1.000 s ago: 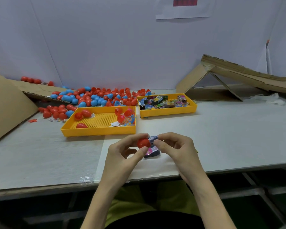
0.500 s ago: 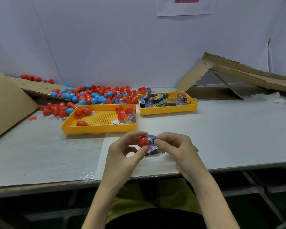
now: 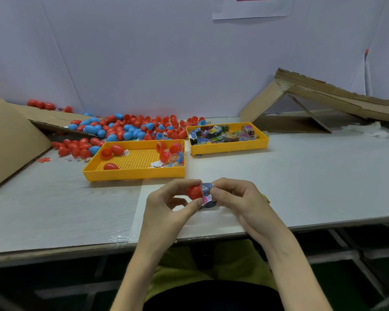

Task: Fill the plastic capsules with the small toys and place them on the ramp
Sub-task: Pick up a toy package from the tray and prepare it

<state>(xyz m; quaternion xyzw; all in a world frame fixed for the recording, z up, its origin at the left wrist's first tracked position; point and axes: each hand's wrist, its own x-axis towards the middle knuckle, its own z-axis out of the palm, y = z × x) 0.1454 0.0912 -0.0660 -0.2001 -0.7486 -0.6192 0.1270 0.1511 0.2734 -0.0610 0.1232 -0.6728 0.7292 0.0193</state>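
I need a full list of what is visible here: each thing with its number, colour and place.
red plastic capsule half: one, red, between both hands.
small printed toy packet: one, blue-grey and pink, against the capsule half.
perforated yellow plastic tray: one, yellow, centre-left, few red capsule pieces inside.
second yellow plastic tray: one, yellow, behind right, holds printed packets.
loose plastic capsules: many, red and blue, heaped by the wall.
brown cardboard ramp: one, brown, far right.
brown cardboard sheets: at least two, brown, left side.
white table: one, white, under everything.
left grip: one hand, pinches the capsule half.
right grip: one hand, pinches the packet.
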